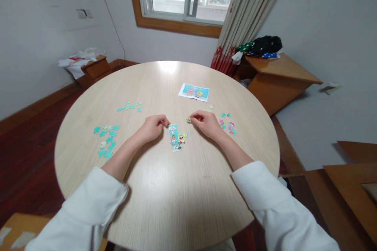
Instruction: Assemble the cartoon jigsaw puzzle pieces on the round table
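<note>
A partly joined jigsaw puzzle [174,137] lies flat in the middle of the table, showing a tall pale-green cartoon figure and a yellow square one on its right. My left hand [154,127] rests at the puzzle's upper left corner, its fingers curled in, with nothing visible in them. To the upper right of the puzzle, my right hand [206,123] pinches a small yellowish puzzle piece [189,119] between thumb and forefinger, just apart from the joined part. Pink and teal loose pieces [231,127] lie to the right of that hand.
On the round wooden table [176,200], teal loose pieces [107,141] lie at left, with another group [129,106] farther back. A printed reference picture [194,92] lies beyond my hands. A wooden cabinet [282,74] with cloths stands behind the table's right side.
</note>
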Demonstrator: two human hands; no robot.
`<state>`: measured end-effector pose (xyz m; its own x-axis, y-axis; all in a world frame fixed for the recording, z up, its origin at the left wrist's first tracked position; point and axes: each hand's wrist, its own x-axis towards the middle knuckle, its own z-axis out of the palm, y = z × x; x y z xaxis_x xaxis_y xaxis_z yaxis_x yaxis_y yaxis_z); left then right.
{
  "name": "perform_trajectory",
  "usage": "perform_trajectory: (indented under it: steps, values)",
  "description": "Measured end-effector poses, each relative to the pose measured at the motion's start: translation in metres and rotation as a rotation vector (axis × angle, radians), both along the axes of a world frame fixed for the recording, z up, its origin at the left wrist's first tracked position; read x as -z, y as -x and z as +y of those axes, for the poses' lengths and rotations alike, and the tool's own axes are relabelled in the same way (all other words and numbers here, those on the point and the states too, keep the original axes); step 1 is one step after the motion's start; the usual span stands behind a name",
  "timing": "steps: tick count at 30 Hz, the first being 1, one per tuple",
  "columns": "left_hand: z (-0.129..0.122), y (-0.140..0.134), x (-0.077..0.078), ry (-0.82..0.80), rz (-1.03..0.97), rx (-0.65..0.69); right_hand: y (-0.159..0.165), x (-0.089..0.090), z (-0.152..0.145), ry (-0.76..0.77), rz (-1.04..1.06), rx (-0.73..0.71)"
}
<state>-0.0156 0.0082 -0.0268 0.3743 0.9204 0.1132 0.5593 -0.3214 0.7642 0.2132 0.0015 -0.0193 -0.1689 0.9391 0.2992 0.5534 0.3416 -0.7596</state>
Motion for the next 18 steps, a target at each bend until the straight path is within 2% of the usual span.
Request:
perform_trajectory:
  steps: [13, 18]
  values:
    - [-0.0017, -0.0009, -0.0036, 0.024, 0.003, -0.01, 0.0004, 0.0029, 0.0013, 0.059, 0.081, -0.042]
    - [-0.0027, -0.0014, -0.0045, 0.018, 0.014, -0.02, 0.0047, 0.0014, 0.0001, 0.153, 0.225, -0.06]
